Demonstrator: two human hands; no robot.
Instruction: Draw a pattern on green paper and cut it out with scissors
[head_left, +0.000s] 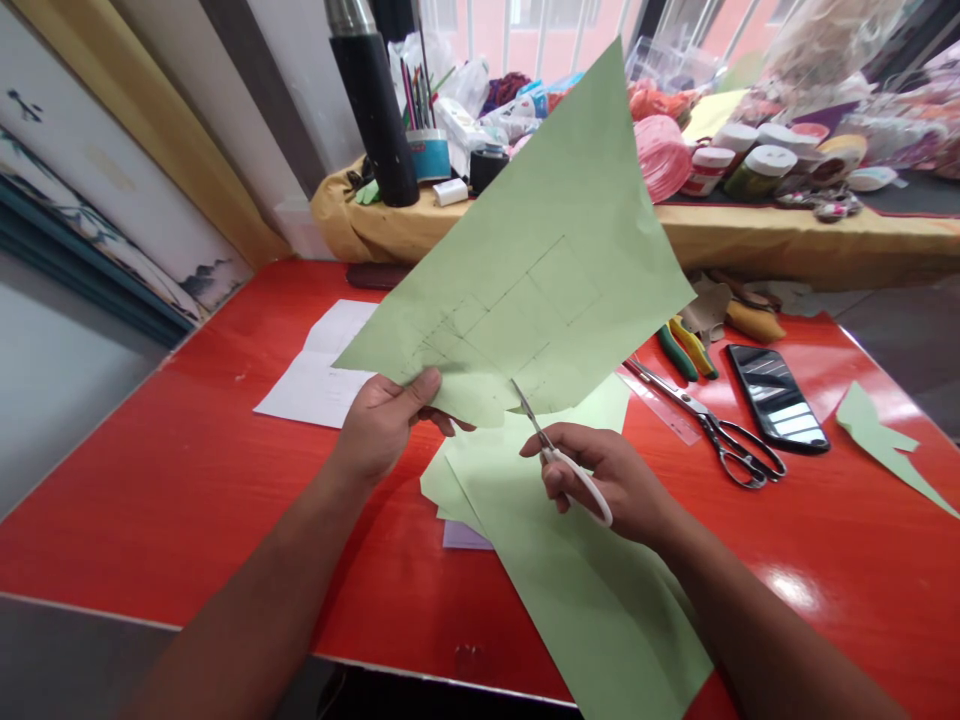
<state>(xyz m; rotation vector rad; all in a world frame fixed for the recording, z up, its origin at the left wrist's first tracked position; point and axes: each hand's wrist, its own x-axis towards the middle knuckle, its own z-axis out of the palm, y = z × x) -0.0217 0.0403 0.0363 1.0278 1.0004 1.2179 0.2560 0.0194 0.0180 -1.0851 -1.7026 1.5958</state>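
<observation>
My left hand (390,420) pinches the lower left edge of a light green sheet of paper (592,180), thumb on top, holding it tilted above the table. Pencil lines forming a row of boxes are drawn on the sheet. In my right hand (592,480) is a pair of small scissors (529,412) with white handles, the fingers in and around the loops. The blades meet the sheet's lower edge, where a cut shows. Below both hands, more green paper (592,580) lies on the table, partly over a purple piece (466,536).
On the red table (225,500) lie white paper (319,375), large metal shears (709,420), a clear ruler (667,410), green-yellow pliers (686,348), a phone (778,398) and a green scrap (877,435). Behind, a cluttered ledge (750,235) holds a black flask (375,115), a pencil cup (429,155) and jars (761,172).
</observation>
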